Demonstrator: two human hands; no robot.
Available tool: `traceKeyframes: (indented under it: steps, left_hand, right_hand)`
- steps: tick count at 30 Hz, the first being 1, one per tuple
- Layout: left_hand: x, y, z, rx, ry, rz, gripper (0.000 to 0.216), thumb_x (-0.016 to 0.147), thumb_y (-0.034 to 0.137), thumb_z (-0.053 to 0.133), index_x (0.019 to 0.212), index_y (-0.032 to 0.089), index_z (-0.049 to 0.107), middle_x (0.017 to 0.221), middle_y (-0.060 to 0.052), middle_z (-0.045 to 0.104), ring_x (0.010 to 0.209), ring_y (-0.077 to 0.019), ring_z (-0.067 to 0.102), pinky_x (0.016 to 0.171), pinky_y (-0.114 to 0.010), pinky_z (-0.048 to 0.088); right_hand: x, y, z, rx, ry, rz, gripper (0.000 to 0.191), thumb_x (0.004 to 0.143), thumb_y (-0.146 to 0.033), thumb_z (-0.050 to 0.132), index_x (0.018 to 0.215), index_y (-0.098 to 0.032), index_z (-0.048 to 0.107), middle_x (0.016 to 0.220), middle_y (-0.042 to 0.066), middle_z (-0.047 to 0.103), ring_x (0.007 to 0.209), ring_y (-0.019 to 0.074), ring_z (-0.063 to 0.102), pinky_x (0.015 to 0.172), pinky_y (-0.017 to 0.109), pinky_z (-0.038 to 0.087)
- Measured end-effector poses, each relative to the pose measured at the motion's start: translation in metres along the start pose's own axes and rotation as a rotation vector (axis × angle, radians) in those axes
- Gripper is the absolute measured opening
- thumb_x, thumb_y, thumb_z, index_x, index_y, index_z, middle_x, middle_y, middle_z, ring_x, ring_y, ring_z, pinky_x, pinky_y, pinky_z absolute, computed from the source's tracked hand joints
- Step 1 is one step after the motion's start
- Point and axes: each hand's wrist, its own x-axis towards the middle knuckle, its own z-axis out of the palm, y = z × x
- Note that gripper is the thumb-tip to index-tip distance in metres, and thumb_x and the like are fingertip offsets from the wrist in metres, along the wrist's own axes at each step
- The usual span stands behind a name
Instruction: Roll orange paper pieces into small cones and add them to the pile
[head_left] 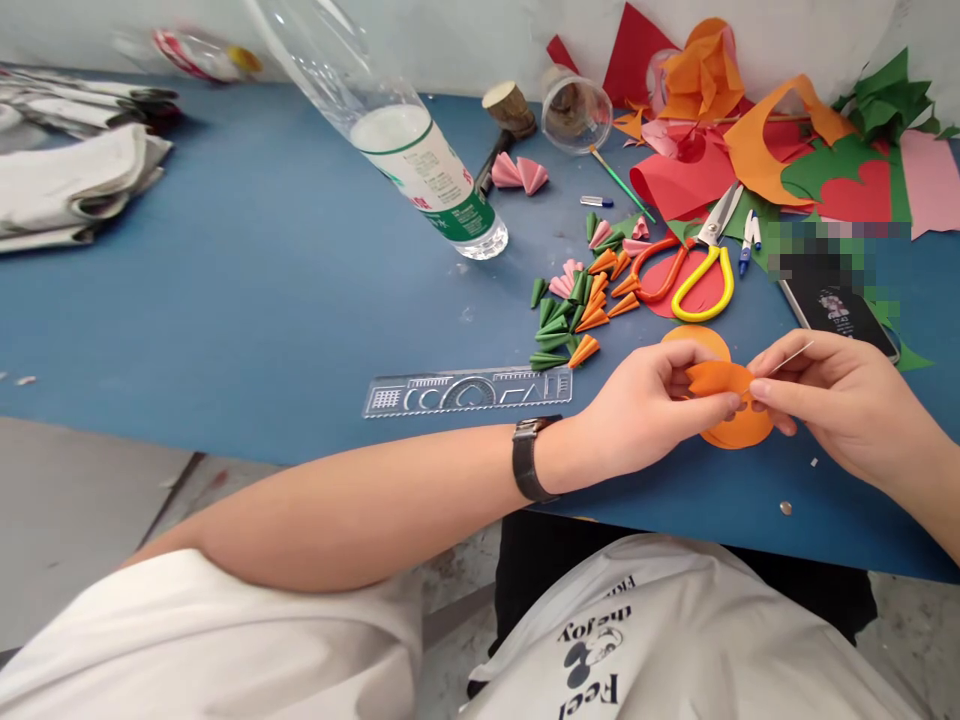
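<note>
Between my two hands is a folded piece of orange paper point(718, 378). My left hand point(651, 402), with a black watch band at its wrist, pinches the paper from the left. On the right side my right hand point(832, 392) has its fingertips closed on the paper's edge, and a thin pale stick point(793, 357) pokes up from those fingers. Orange paper discs point(739, 430) lie on the table under and behind the hands. Small rolled paper cones point(589, 318) in green, orange and pink are scattered beyond my left hand.
Scissors point(686, 285) lie on a red disc, near pens point(745, 245) and a phone point(836, 300). A clear stencil ruler point(469, 391) is left of the cones. A tall bottle point(431, 185) stands behind. Coloured paper scraps point(787, 140) pile against the wall; newspapers point(75, 185) lie far left.
</note>
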Motion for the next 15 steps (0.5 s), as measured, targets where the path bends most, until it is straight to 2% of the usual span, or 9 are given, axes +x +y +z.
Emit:
traceKeyframes:
  steps: [5, 10, 15]
  left_hand:
    - [-0.0009, 0.0024, 0.0001, 0.116, 0.04, 0.008, 0.032, 0.08, 0.036, 0.09, 0.087, 0.014, 0.068, 0.082, 0.0, 0.066, 0.077, -0.012, 0.06, 0.068, -0.025, 0.048]
    - [-0.0023, 0.004, 0.0002, 0.057, 0.02, 0.005, 0.038, 0.075, 0.035, 0.096, 0.087, 0.015, 0.066, 0.081, 0.002, 0.065, 0.075, -0.0111, 0.059, 0.067, -0.025, 0.048]
    - [-0.0016, 0.0031, 0.0004, 0.003, 0.029, 0.014, 0.039, 0.074, 0.033, 0.097, 0.088, 0.016, 0.064, 0.081, 0.002, 0.065, 0.075, -0.0108, 0.06, 0.068, -0.025, 0.05]
  right_hand:
    - [-0.0005, -0.0018, 0.0034, 0.05, -0.002, -0.014, 0.028, 0.074, -0.041, 0.108, 0.082, -0.025, 0.085, 0.079, 0.001, 0.08, 0.061, 0.0102, 0.07, 0.058, 0.019, 0.061]
    - [-0.0018, -0.0045, 0.0052, 0.07, 0.012, 0.017, 0.037, 0.058, -0.034, 0.115, 0.082, -0.027, 0.088, 0.08, 0.001, 0.082, 0.071, 0.0134, 0.077, 0.068, 0.018, 0.067]
    - [-0.0034, -0.0026, 0.0058, 0.064, 0.019, -0.01, 0.033, 0.065, -0.041, 0.112, 0.084, -0.03, 0.088, 0.085, 0.003, 0.083, 0.077, 0.0174, 0.08, 0.071, 0.024, 0.07]
